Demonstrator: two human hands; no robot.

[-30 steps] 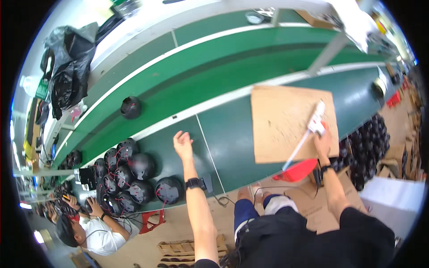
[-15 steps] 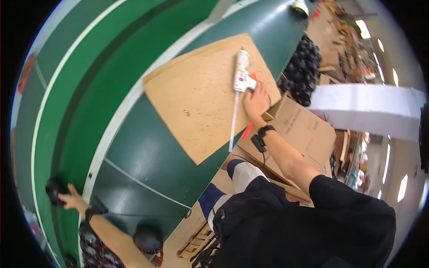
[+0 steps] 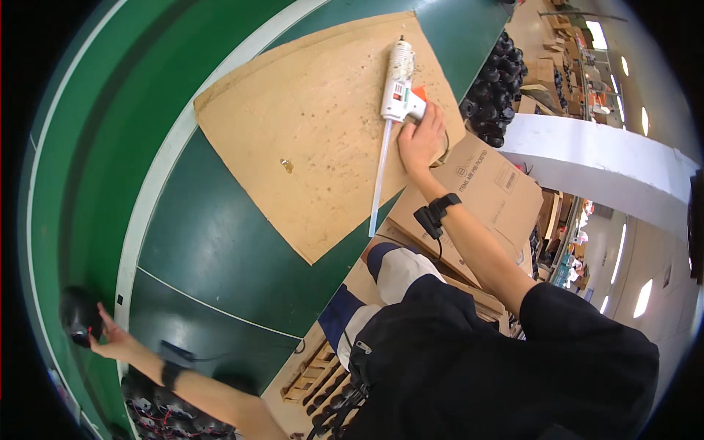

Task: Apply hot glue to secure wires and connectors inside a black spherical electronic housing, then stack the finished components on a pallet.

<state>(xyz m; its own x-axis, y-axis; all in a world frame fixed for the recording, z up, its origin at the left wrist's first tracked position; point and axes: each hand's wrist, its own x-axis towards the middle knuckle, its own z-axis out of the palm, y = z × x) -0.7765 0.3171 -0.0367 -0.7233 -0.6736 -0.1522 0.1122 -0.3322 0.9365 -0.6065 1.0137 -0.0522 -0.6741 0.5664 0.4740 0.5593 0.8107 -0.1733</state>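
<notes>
A white hot glue gun point(image 3: 397, 86) with a long translucent glue stick point(image 3: 379, 180) out of its back lies over a stained cardboard sheet point(image 3: 257, 147). My right hand point(image 3: 423, 139) is wrapped round its handle, with an orange part by the fingers. Far out at the lower left, my left hand point(image 3: 110, 336) grips the edge of a black rounded shell point(image 3: 79, 315) over the green strip. A bit of red shows on the shell beside my fingertips. Its far side is out of sight.
The cardboard rests on a dark green table point(image 3: 213, 242); a white rail point(image 3: 141, 220) divides it from the bright green strip point(image 3: 95, 183). More black shells with red wires point(image 3: 172, 407) sit below my left forearm. A carton point(image 3: 484, 198) stands at right, near heaped black round parts point(image 3: 493, 92).
My left hand has closed on the black shell, which now appears larger and a little to the left. My right hand still holds the glue gun. The whole view has shifted.
</notes>
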